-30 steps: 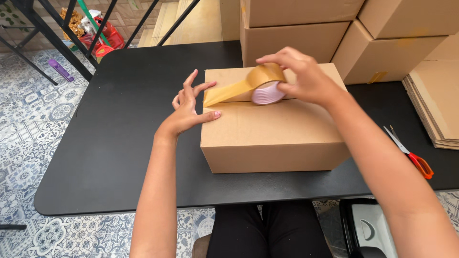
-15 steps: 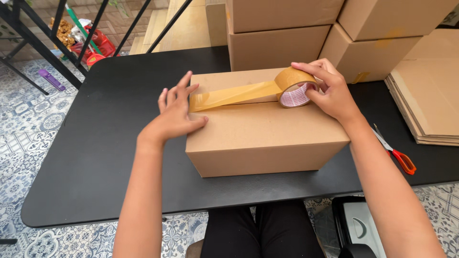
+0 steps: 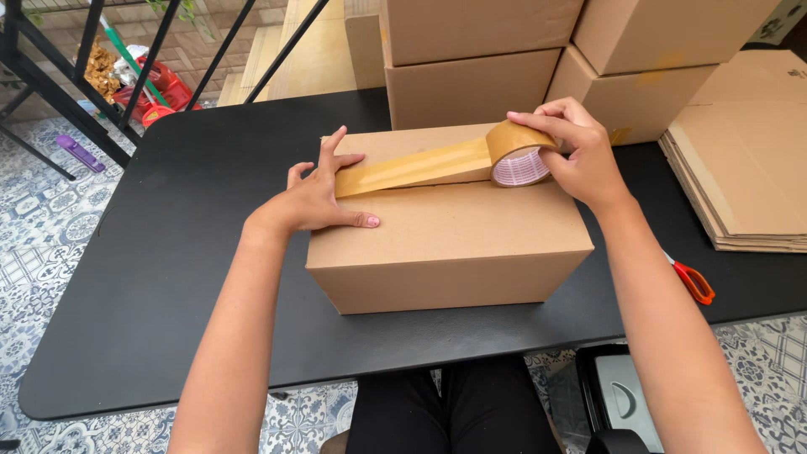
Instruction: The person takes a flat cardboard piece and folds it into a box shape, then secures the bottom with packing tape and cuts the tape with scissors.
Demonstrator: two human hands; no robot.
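A closed brown corrugated cardboard box (image 3: 450, 231) sits on the black rounded-corner table (image 3: 168, 277), near the table's front edge and directly before the seated person. The left hand (image 3: 324, 195) lies flat and spread on the box's top, at its left end, fingers pressing the free end of a strip of tan packing tape (image 3: 412, 166) against the cardboard; it grips nothing and only bears down. The right hand (image 3: 572, 151) is closed around a roll of tan packing tape with a pale patterned core (image 3: 519, 156), thumb and fingers wrapped over the outer rim, held just above the box's top toward its right rear corner. The strip runs taut from the roll to the left hand along the centre seam of the box. In judgement, the roll is light and rigid, best held by its rim as shown, with the adhesive face kept clear of fingers; the tape itself is thin, sticky and liable to crease or fold on itself if tension slackens. The box appears stiff but its top flaps would likely give under hard pressure at the seam. Behind the box stand stacked brown cardboard cartons (image 3: 479, 59); to its right lie flattened cardboard sheets (image 3: 748, 168) and orange-handled scissors (image 3: 693, 282).
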